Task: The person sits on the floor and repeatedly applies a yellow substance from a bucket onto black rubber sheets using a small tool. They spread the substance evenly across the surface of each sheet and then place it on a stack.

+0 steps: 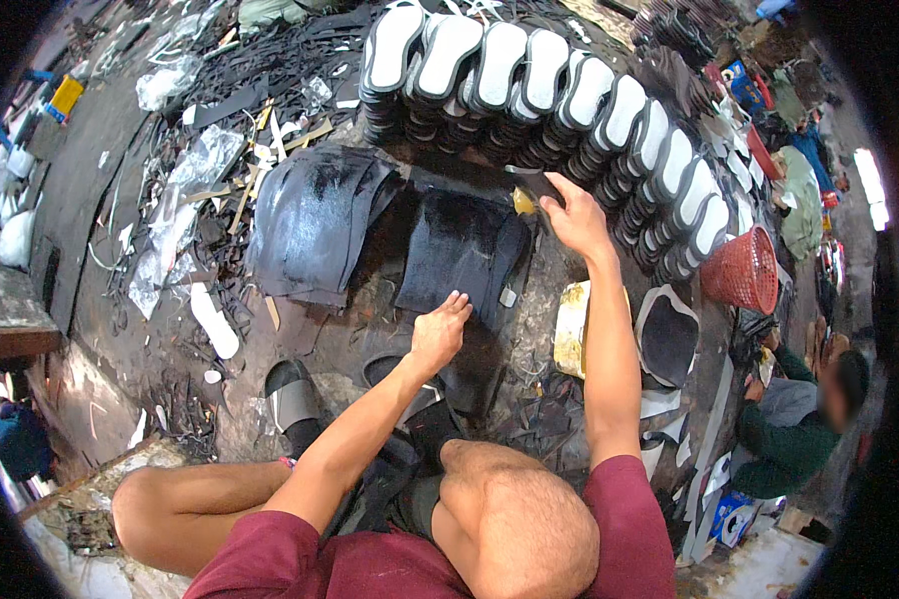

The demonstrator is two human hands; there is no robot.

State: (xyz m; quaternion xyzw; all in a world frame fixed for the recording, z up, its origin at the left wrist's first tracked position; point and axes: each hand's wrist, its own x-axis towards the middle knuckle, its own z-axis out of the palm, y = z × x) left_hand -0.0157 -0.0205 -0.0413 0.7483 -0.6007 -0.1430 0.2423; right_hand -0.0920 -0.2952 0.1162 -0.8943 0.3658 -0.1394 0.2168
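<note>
My left hand (440,334) rests at the near edge of a stack of black sheets (459,250), fingers bent and pressed together on the edge of the top sheet. That top sheet looks wet and shiny in places. Beyond the stack's far right corner, my right hand (576,218) grips a flat dark spreader (535,183) with a lump of yellow glue (523,202) on its end. To the left lies a second, fanned stack of glossy black sheets (315,225). A yellow-stained open container (572,329) stands partly behind my right forearm.
Stacked sandal soles with white tops (496,65) curve along the far side and right. Beyond my right arm are a dark piece with a pale border (666,337), a red basket (741,270) and a seated person (789,429). Scraps and plastic (175,235) litter the left floor.
</note>
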